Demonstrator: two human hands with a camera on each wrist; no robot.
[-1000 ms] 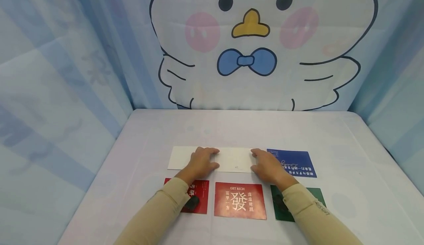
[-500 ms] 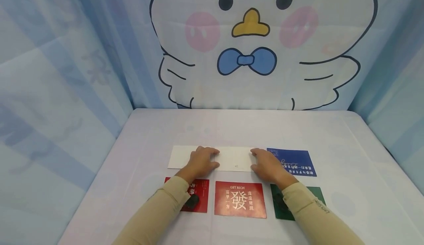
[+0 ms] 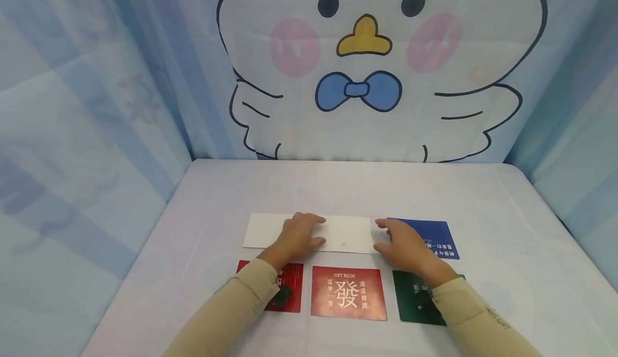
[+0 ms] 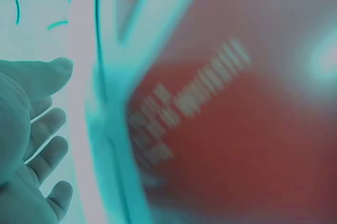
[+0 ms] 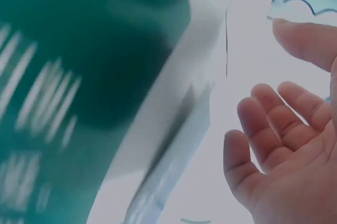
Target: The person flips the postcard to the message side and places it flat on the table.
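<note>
Loosely spread left hand (image 3: 294, 237) over white cards (image 3: 350, 234), right hand (image 3: 406, 247) likewise, overlapping blue card (image 3: 438, 237).

Cartoon-printed curtain (image 3: 357, 131) behind a pale, cloth-covered table (image 3: 347, 188)

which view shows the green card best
The head view: it shows most of the green card and its place on the table, though the right sleeve covers part. The right wrist view shows it large but blurred and cut off; I can't make it out in the left wrist view.
</note>
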